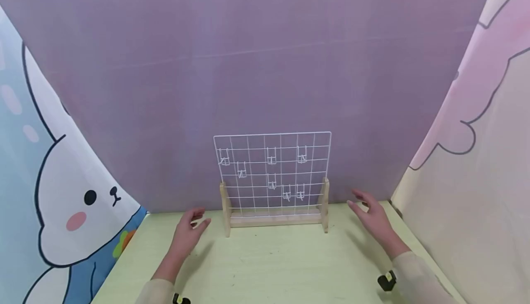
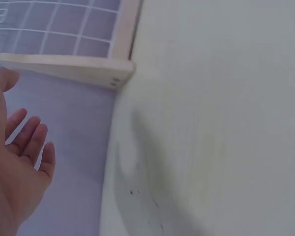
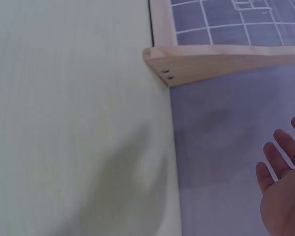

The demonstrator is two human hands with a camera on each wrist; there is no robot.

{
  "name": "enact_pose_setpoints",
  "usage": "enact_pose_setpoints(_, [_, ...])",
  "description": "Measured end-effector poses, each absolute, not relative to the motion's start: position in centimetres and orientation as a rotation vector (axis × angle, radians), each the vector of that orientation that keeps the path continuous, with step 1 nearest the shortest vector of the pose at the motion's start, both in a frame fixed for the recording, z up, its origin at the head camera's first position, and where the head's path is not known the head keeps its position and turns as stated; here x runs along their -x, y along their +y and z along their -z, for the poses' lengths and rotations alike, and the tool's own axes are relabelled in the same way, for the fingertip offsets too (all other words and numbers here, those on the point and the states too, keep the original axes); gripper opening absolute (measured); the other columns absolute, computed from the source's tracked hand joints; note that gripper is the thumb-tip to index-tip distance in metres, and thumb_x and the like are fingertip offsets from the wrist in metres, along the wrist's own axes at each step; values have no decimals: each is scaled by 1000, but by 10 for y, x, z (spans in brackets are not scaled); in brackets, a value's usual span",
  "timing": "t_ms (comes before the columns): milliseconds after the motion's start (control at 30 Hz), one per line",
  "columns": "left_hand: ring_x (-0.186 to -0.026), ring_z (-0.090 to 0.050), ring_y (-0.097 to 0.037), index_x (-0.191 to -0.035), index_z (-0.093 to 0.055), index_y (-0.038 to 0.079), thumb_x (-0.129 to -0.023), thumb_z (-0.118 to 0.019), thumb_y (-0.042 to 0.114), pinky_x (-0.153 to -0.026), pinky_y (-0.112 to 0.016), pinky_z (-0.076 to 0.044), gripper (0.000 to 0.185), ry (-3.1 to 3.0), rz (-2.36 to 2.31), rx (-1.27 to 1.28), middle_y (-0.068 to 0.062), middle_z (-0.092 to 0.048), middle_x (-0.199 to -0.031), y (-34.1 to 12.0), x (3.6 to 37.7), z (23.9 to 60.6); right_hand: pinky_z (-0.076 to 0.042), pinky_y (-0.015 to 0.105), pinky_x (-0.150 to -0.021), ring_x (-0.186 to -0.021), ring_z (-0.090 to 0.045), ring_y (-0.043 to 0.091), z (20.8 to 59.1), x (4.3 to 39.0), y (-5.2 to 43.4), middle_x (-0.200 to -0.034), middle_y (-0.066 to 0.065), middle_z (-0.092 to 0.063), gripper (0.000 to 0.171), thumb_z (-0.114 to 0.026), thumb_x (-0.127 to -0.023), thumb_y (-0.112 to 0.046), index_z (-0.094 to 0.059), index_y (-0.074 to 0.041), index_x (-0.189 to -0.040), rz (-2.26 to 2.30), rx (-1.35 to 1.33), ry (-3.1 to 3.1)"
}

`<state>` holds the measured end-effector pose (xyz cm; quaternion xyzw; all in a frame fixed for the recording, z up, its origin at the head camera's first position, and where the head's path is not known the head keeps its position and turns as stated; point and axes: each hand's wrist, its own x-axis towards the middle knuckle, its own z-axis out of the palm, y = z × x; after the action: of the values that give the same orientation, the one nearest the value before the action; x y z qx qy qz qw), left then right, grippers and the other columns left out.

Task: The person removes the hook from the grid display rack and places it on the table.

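Your left hand point(image 1: 188, 232) and right hand point(image 1: 372, 219) hover over the table point(image 1: 273, 267), one on each side of the rack point(image 1: 273, 180), fingers spread and relaxed, holding nothing and touching nothing. The rack stands upright near the table's far edge, close to the purple backdrop point(image 1: 248, 65), midway between your hands.

It looks light: one thin white wire grid set in one pale wood base point(image 1: 275, 219) with two upright end posts. The wire will likely flex and bend if you squeeze it, so take the rack by the wood. The left post point(image 1: 225, 207) and right post point(image 1: 325, 203) are stiff and give each palm a flat face to press on; smooth wood may slip a little, so grip firmly. Being tall on a narrow foot, it could tip forward or back if you push only the top.

Seven small wire hooks point(image 1: 271, 156) hang on the grid: three in the upper row, one just below at left, one in the middle, two lower right. They may rattle or drop off if jolted.
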<state>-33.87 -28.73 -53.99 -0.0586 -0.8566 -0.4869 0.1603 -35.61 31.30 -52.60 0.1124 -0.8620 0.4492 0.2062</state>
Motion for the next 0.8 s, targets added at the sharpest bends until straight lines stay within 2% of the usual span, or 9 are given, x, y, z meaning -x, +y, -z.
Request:
enact_pose_setpoints(167, [-132,-64,-37,-144,-63,2,-108,-77,20,-109,-39,-54,43,-2403,1513,130,-19,-67,-141,-282,339,531,-42,67,-115,-140,-55,48,523,360,305,-155,25,-59,53,-72,-111,-24,-57,2,-154,-1297,-321,-2341])
enact_pose_setpoints(300, [-130,-65,-35,-142,-64,2,-107,-76,17,-99,-23,-53,40,-2393,1539,116,-17,-68,-140,-278,339,526,-44,67,-113,-137,-57,49,521,363,298,-152,27,-61,51,-73,-110,-20,-58,5,-151,-1297,-343,-2314])
enact_pose_setpoints(800, [-122,-64,-27,-141,-64,-1,-110,-72,18,-96,-18,-53,38,-2344,1568,144,-23,-68,-139,-269,349,490,-45,69,-115,-139,-57,49,508,379,271,-155,27,-59,54,-75,-108,-20,-56,3,-154,-1370,-400,-2294])
